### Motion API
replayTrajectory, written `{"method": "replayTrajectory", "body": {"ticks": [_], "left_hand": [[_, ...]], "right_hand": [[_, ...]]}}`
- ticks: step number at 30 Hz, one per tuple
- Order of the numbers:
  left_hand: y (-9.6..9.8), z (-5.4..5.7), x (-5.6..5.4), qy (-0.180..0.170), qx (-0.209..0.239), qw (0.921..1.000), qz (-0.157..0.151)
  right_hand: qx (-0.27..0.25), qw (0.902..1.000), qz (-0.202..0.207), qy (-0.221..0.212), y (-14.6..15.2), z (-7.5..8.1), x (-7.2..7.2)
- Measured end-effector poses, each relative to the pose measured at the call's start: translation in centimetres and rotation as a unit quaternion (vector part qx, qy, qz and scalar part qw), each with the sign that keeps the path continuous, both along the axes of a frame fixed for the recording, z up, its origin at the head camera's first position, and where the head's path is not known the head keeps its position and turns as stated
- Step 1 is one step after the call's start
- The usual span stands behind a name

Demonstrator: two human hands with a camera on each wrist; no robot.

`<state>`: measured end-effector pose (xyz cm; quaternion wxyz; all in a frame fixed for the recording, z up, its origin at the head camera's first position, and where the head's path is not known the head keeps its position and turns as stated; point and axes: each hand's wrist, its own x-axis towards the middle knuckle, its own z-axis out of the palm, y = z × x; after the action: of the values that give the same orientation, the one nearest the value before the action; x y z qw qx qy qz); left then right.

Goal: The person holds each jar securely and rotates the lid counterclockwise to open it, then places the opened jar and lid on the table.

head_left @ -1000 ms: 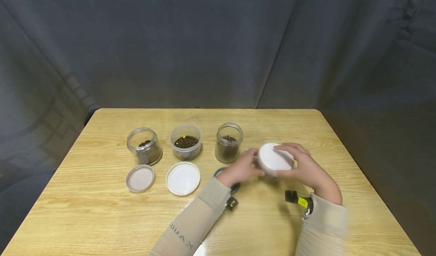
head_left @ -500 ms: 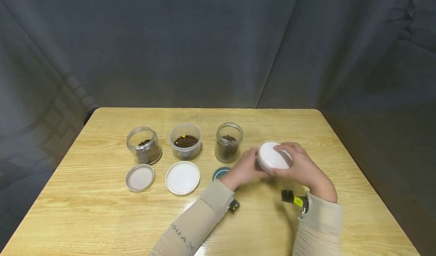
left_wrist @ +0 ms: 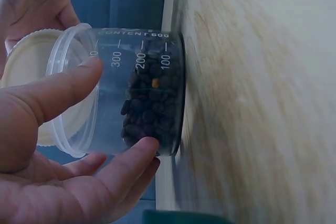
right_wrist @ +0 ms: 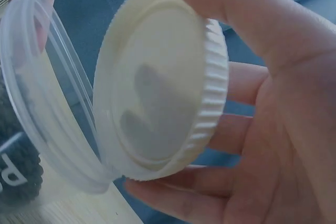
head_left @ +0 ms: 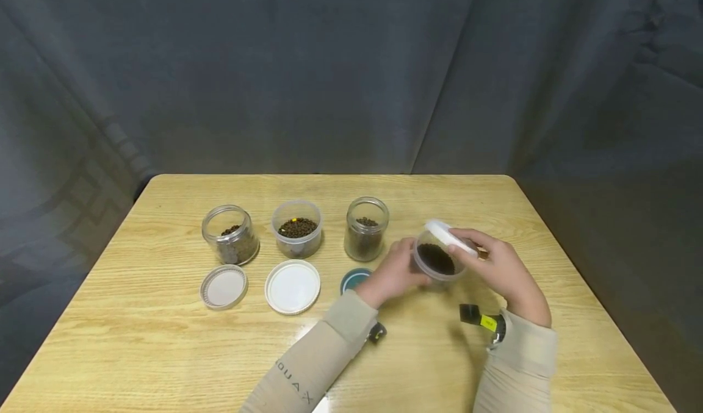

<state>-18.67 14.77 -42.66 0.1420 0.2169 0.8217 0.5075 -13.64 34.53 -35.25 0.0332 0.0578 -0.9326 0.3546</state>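
My left hand grips a clear plastic tub by its side, thumb and fingers on opposite sides of the wall. Printed measuring marks run along the tub, and dark brown beans or pellets fill its lower part. A white screw lid with a ribbed edge is held by the rim in my right hand. It tilts above the tub's mouth, raised on the left-hand side, and its lower edge is close to the tub's rim; the right wrist view does not settle whether they touch.
Left of my hands stand a glass jar, a plastic tub and another glass jar, all holding brown pellets. Before them lie a teal lid, a white lid and a greyish lid.
The white lid, earlier flat over the tub, has come up and tilted in my right hand, exposing the dark contents. My left hand stays on the tub.
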Motion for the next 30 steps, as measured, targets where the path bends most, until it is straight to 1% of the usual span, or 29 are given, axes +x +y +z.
{"method": "replayTrajectory", "body": {"ticks": [2,5,9,11,13,17,19,21,23,25,30], "left_hand": [[0.1,0.0,0.0,0.003,-0.001,1.0,0.004],[0.3,-0.1,0.0,0.003,-0.005,0.9999,0.011],[0.5,-0.1,-0.1,-0.001,-0.011,0.9998,0.016],[0.7,-0.1,-0.2,-0.002,-0.014,0.9997,0.02],[0.9,-0.1,-0.3,-0.004,-0.015,0.9995,0.026],[1.2,0.0,-0.5,-0.009,-0.017,0.9989,0.043],[1.4,0.1,-0.6,-0.011,-0.015,0.9986,0.05],[1.6,0.2,-0.7,-0.014,-0.015,0.9981,0.058],[1.6,0.3,-0.9,-0.016,-0.015,0.9977,0.065],[1.7,0.4,-1.0,-0.018,-0.016,0.9971,0.072],[2.1,0.4,-1.3,-0.017,-0.017,0.9955,0.091]], "right_hand": [[0.01,0.9996,-0.01,0.025,0.1,0.0,0.0],[0.02,0.9966,-0.037,0.072,0.2,-0.2,-0.1],[0.031,0.9866,-0.088,0.134,0.4,-0.5,-0.1],[0.03,0.9814,-0.12,0.147,0.6,-0.6,-0.1],[0.024,0.9761,-0.155,0.15,0.8,-0.6,-0.1],[0.007,0.965,-0.226,0.133,1.6,-0.5,0.1],[0.004,0.9604,-0.251,0.12,2.2,-0.4,0.2],[-0.001,0.9585,-0.266,0.102,2.8,-0.4,0.4],[-0.003,0.96,-0.269,0.078,3.3,-0.4,0.6],[-0.004,0.9634,-0.263,0.053,3.8,-0.4,0.7],[-0.022,0.9743,-0.223,-0.025,4.6,-0.4,1.2]]}}
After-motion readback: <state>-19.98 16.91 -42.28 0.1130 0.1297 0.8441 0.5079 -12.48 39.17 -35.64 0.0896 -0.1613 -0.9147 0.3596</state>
